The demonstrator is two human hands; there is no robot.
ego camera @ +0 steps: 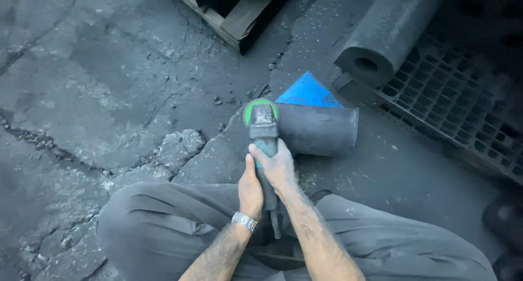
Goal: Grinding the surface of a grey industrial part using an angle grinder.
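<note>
Teal-bodied angle grinder (263, 133) with a green round disc at its head sits in both hands of the person squatting on the cracked grey concrete floor (109, 85), pointing away from them. Its disc end meets the near end of a short dark grey metal cylinder (318, 129) lying on its side on the floor just in front of the knees.

Right hand (278, 167) is wrapped tight around the grinder's body, fingers curled over the top. Left hand (250, 189) closes on the rear of the handle from the left side, thumb stretched up along the tool; a silver wristwatch (244, 221) sits on that wrist. A dark cable hangs from the back of the tool between the forearms.

Grey trousers (163, 226) cover both bent legs. Behind the cylinder lies a blue triangular sheet (308, 93), and beyond that a longer dark hollow tube (389, 30) rests on a black plastic grid pallet (452, 101). A wooden pallet corner (234, 19) shows at the top.
</note>
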